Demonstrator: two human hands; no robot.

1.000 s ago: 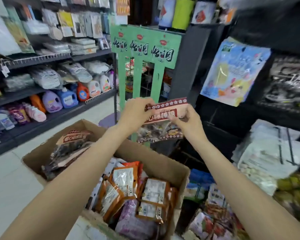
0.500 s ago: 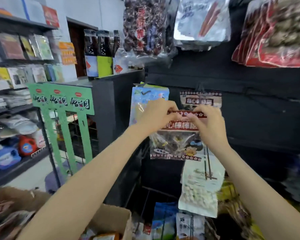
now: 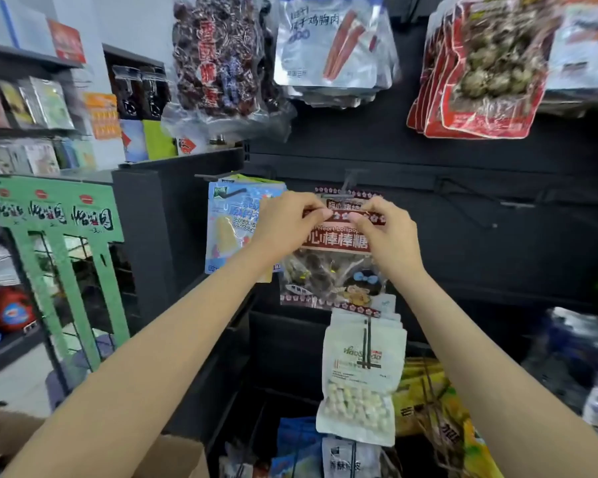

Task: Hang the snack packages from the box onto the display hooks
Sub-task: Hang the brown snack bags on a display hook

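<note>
Since lifting it from the box (image 3: 173, 457), I pinch the lollipop package (image 3: 335, 250) with left hand (image 3: 283, 225) and right hand (image 3: 384, 229), now just below the display hook (image 3: 347, 182); threading is next.

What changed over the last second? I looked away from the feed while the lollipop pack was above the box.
Both hands carried the lollipop package up from above the box to the display hook, in front of an identical pack already hanging there. It is not visibly threaded on yet. The view swung up from the box to the rack. Unchanged: the left hand and right hand pinch its top edge.
</note>
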